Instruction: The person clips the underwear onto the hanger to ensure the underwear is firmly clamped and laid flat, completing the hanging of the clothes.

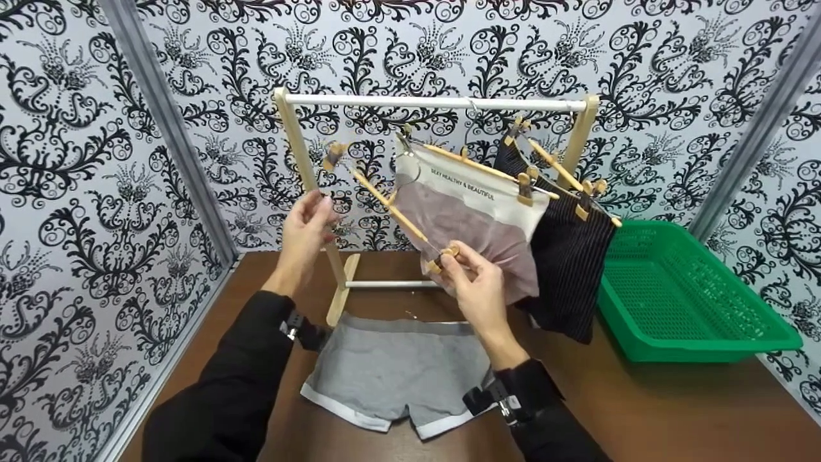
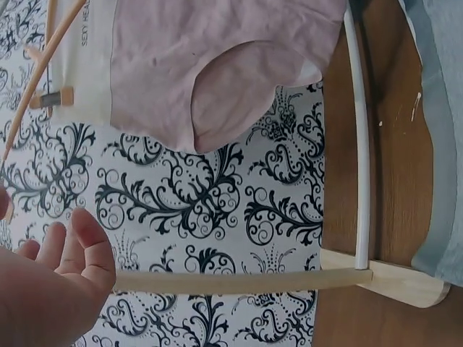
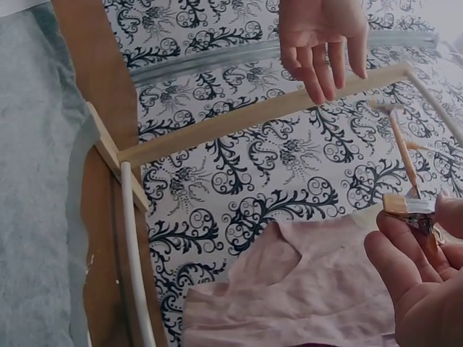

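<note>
My right hand [image 1: 480, 292] pinches a wooden clip [image 1: 440, 260] at the near end of a wooden clip hanger [image 1: 391, 206]. No garment hangs from this hanger, and its other clip [image 1: 334, 156] sticks out toward the rack's left post. My left hand [image 1: 304, 228] is raised beside that post with fingers loosely bent and nothing in them; the right wrist view shows its fingers [image 3: 318, 72] hanging apart from the hanger. Below both hands, grey shorts [image 1: 397, 366] with white leg trim lie flat on the table. Behind the right hand hang pink-and-white underpants [image 1: 462, 221].
A wooden rack with a white rail [image 1: 385, 101] stands at the back. On its right side a black striped garment [image 1: 567, 269] hangs from another clip hanger. The green plastic basket [image 1: 699, 353] sits on the brown table [image 1: 648, 410] at the right. Patterned walls enclose the table.
</note>
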`<state>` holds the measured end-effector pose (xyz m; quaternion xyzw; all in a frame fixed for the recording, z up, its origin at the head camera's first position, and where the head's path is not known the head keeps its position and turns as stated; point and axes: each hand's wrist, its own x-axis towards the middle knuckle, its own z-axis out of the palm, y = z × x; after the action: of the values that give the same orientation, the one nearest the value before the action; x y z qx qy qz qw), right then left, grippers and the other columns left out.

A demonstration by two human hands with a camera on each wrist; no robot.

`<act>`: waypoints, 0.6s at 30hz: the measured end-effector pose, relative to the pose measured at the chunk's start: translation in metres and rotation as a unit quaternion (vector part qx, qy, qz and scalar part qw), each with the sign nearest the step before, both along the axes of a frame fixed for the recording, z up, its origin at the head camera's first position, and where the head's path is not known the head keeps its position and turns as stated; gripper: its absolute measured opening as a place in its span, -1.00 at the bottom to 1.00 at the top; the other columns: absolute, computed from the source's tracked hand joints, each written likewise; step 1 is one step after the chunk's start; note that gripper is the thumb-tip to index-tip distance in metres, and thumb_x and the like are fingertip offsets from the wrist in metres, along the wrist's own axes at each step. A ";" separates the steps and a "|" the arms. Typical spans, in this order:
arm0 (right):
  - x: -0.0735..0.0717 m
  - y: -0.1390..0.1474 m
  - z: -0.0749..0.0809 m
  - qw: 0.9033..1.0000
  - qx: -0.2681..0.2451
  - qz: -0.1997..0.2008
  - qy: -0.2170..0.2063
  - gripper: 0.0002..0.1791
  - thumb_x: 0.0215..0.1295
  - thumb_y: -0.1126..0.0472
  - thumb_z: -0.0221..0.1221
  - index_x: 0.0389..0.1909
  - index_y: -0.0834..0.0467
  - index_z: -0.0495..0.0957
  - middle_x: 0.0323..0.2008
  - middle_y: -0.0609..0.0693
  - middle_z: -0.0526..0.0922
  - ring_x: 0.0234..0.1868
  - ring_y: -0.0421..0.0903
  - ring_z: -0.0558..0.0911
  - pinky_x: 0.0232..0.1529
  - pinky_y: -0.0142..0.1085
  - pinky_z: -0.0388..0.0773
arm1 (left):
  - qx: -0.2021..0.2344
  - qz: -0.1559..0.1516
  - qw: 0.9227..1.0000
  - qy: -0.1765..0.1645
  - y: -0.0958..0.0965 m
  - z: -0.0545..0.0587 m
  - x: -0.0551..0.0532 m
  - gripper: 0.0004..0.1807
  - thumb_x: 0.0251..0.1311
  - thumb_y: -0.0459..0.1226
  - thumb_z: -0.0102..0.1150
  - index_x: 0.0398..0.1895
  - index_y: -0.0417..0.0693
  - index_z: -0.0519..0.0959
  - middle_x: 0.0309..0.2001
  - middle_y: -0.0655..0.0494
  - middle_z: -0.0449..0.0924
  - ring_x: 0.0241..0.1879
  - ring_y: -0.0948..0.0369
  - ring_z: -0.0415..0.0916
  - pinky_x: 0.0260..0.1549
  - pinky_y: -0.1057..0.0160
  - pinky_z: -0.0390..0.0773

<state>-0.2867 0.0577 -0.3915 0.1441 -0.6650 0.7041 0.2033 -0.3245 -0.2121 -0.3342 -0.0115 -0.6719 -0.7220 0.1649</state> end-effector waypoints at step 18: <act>-0.025 0.023 -0.050 0.986 0.071 0.105 -0.107 -0.59 0.45 0.39 0.16 0.24 0.48 0.47 -0.11 0.24 0.69 -0.19 0.02 0.74 -0.16 -0.05 0.69 | 0.033 0.003 0.999 0.008 -0.034 -0.041 0.002 -0.58 0.48 -0.17 0.12 0.24 -0.27 0.48 -0.06 -0.06 0.66 -0.25 0.18 0.63 -0.22 0.33 0.52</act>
<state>-0.3117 0.0811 -0.4413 0.1508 -0.7121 0.6843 0.0448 -0.3225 -0.2463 -0.3753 -0.0097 -0.6465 -0.7429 0.1732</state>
